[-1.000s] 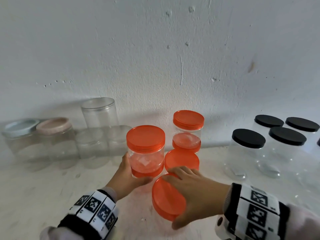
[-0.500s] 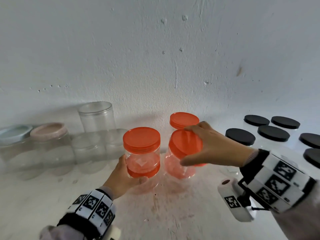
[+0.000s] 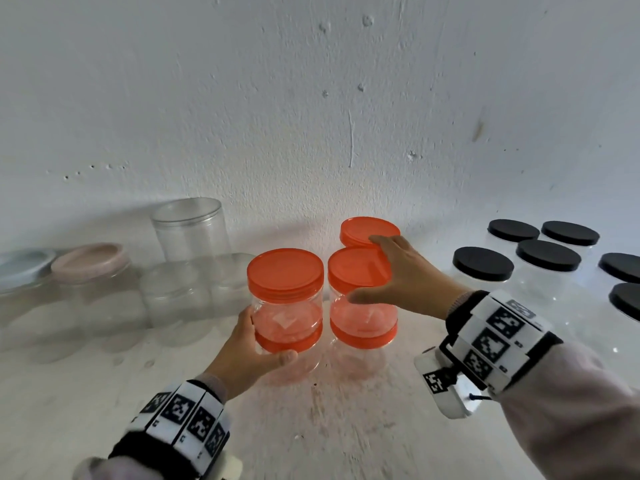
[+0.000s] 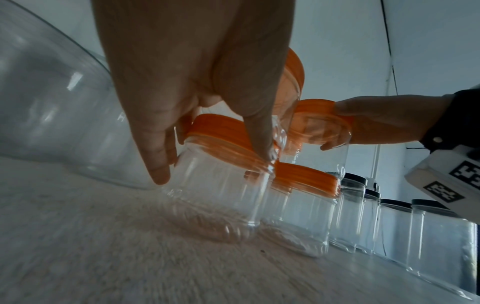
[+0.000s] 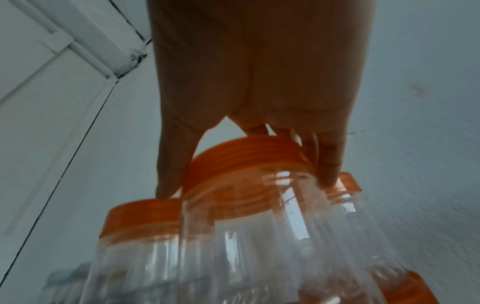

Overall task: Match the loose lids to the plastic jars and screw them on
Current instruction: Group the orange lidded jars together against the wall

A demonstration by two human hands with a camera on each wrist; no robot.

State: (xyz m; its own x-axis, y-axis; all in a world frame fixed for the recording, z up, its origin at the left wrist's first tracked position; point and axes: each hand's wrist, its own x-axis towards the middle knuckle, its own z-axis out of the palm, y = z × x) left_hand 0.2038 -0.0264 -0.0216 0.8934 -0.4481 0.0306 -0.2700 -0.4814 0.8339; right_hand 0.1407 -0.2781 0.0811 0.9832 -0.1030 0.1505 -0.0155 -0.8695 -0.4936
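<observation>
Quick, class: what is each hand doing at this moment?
Left hand: grips the clear plastic jar with an orange lid, low on its body.
Right hand: fingers curled round the orange screw lid on the neighbouring clear jar.

No readable text; only coded square markers on wrist bands (image 3: 496, 336).

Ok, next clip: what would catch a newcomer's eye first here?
The bright orange lids in the middle: the right hand grips the orange lid sitting on one clear jar, while the left hand holds the neighbouring capped jar low on its body. A third orange-lidded jar stands behind them by the wall, and black-lidded jars cluster on the right.
</observation>
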